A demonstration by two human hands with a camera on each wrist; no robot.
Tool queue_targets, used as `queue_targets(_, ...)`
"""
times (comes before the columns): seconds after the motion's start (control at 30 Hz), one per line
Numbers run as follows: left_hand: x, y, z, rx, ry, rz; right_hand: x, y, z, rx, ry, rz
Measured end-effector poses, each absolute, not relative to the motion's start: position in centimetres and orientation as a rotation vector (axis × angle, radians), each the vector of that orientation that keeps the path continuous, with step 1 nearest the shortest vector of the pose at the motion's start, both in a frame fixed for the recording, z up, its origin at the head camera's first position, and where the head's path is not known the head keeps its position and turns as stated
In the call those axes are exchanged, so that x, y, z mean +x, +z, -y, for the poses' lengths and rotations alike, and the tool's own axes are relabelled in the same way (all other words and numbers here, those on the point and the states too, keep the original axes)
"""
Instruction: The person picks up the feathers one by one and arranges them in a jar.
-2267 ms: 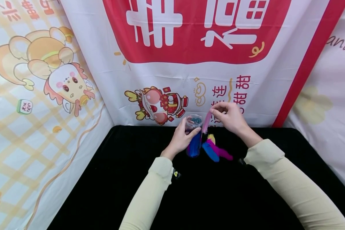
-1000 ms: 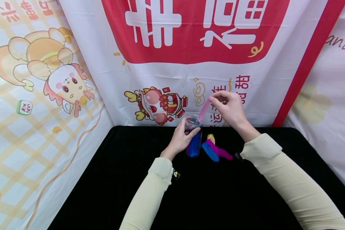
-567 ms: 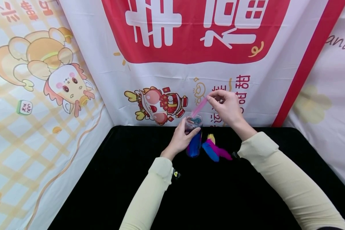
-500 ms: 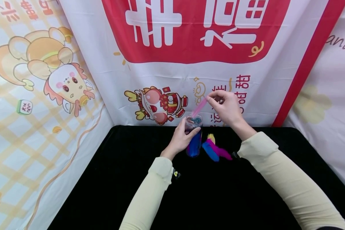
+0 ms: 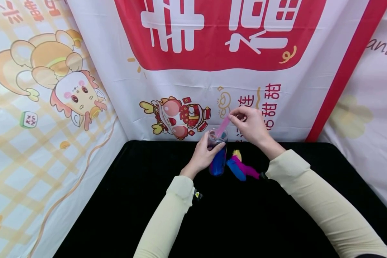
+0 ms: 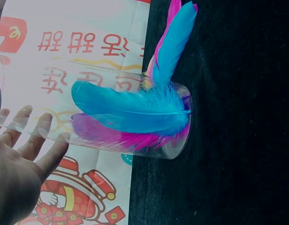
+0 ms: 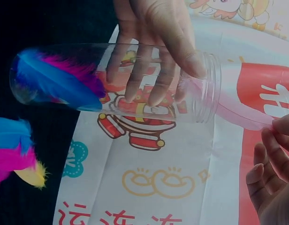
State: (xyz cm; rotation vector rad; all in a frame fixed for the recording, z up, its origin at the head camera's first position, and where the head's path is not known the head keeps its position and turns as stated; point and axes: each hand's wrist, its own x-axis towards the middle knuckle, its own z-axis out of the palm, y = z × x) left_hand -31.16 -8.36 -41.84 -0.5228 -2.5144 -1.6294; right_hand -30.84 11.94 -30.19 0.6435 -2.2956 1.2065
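A clear jar (image 5: 218, 157) stands upright on the black table, its mouth uncovered. Blue feathers (image 6: 130, 110) and magenta feathers (image 6: 116, 136) lie in its lower part. My left hand (image 5: 202, 154) grips the jar around its upper half, fingers behind and thumb in front. Between thumb and fingertips my right hand (image 5: 249, 123) pinches a pale pink feather (image 7: 240, 112) by one end. The feather's other end reaches through the jar's mouth, inside the neck, as the right wrist view shows.
Beside the jar on the right lies a small pile of loose feathers (image 5: 240, 168), blue, magenta and yellow. The black tabletop (image 5: 238, 222) ends at a white and red printed cloth (image 5: 180, 82) hanging behind. Another printed cloth (image 5: 45, 143) hangs at the left.
My right hand has brought the pink feather from beside the jar up over its mouth, then lowered it so its end is inside. My left hand stays on the jar.
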Motion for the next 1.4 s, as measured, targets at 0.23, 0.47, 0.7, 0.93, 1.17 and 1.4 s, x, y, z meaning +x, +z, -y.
queue_targets(0.23, -31.2, -41.85, 8.38, -0.534, -1.636, 2.513, -30.97, -30.55, -11.82, 0.704, 1.149, 2.341)
queue_targets(0.47, -31.22, -41.96, 8.4, -0.547, -1.627, 2.508, -30.79, -30.75, -11.62, 0.759, 1.132, 2.405)
queue_targets(0.7, -31.3, -42.1, 8.4, -0.538, -1.625, 2.508, -30.87, -30.88, -11.56, 0.809, 1.089, 2.451)
queue_targets(0.93, -31.27, -41.99, 8.36, -0.538, -1.644, 2.502, -30.95, -30.81, -11.43, 0.831, 1.044, 2.506)
queue_targets(1.17, -31.14, -41.88, 8.43, -0.533, -1.643, 2.509, -30.9, -30.64, -11.23, 0.851, 1.034, 2.595)
queue_targets(1.4, -31.11, -41.91, 8.39, -0.541, -1.628, 2.506, -30.9, -30.6, -11.07, 0.887, 1.063, 2.623)
